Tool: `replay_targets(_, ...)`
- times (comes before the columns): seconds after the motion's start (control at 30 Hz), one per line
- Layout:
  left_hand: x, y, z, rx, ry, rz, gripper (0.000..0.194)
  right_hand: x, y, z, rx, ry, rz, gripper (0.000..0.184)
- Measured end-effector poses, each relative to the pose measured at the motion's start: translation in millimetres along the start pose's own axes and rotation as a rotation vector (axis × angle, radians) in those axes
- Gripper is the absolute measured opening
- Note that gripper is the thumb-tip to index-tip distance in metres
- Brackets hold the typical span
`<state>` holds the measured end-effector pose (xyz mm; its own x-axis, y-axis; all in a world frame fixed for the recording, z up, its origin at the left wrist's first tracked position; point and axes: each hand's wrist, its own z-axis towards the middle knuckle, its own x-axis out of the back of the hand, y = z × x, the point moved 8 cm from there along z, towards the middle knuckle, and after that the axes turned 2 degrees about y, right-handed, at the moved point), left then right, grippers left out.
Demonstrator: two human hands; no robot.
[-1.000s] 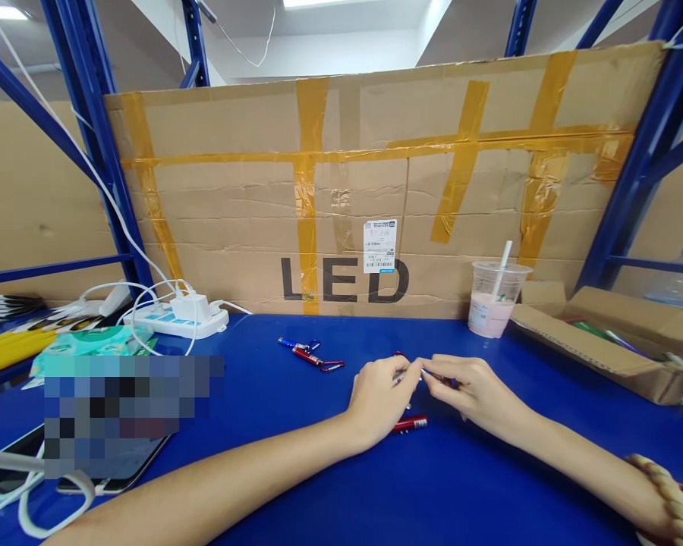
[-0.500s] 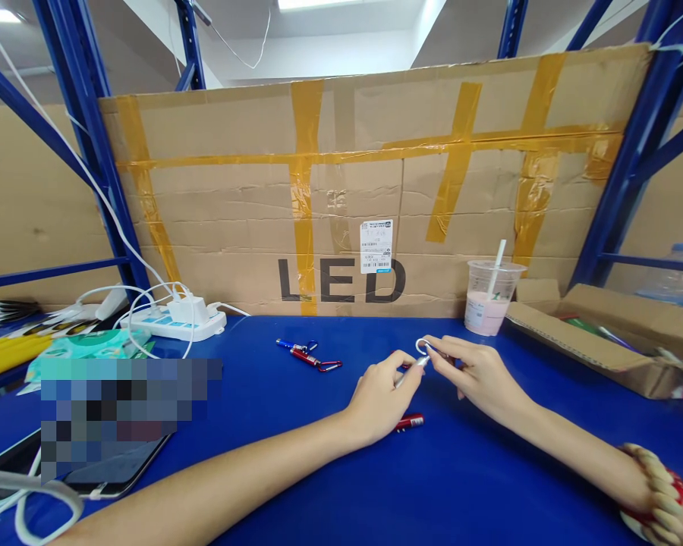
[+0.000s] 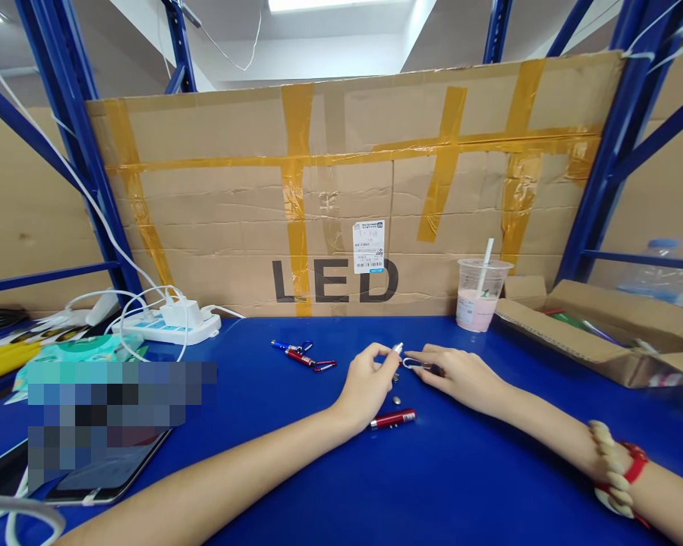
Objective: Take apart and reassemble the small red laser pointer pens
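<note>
My left hand (image 3: 367,385) is closed, thumb and index finger pinching a small silver metal piece (image 3: 398,348) whose tip sticks out past the fingertips. My right hand (image 3: 467,375) rests low over the table; between its thumb and fingers lies a silver carabiner clip (image 3: 408,363), its curved end pointing towards the left hand. A small round silver disc, like a button cell (image 3: 397,400), lies on the table below the hands, with another one (image 3: 395,377) by the left fingertips. Nearer to me is a red pen-like flashlight body (image 3: 393,418), lying on its side beside the left wrist.
Blue (image 3: 284,344) and red (image 3: 299,356) keychain flashlights with clips lie to the left. At the right stand a pink drink cup (image 3: 476,307) and an open cardboard box (image 3: 609,356). A power strip (image 3: 171,327) with cables and a phone (image 3: 114,466) are on the left.
My hands have moved apart: the silver piece stays in the left, the carabiner clip in the right. The right hand has lowered. The discs and more of the red flashlight body now show.
</note>
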<state>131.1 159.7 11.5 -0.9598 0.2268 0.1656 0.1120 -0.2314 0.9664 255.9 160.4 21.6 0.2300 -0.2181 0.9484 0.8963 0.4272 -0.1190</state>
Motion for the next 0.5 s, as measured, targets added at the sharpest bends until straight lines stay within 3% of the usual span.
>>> replay_targets(0.13,-3.7,6,-4,-0.048,-0.036,0.016,0.028,12,4,-1,-0.088,0.118,0.137,0.042)
replay_targets(0.33,-7.3,13,-9,-0.168,-0.063,0.218,0.029,2,-5,-3,-0.3,0.05,0.872,0.058)
replay_targets(0.5,-2.7,13,-9,-0.196,0.011,0.379,0.029,4,-7,-5,-0.345,0.106,1.002,0.048)
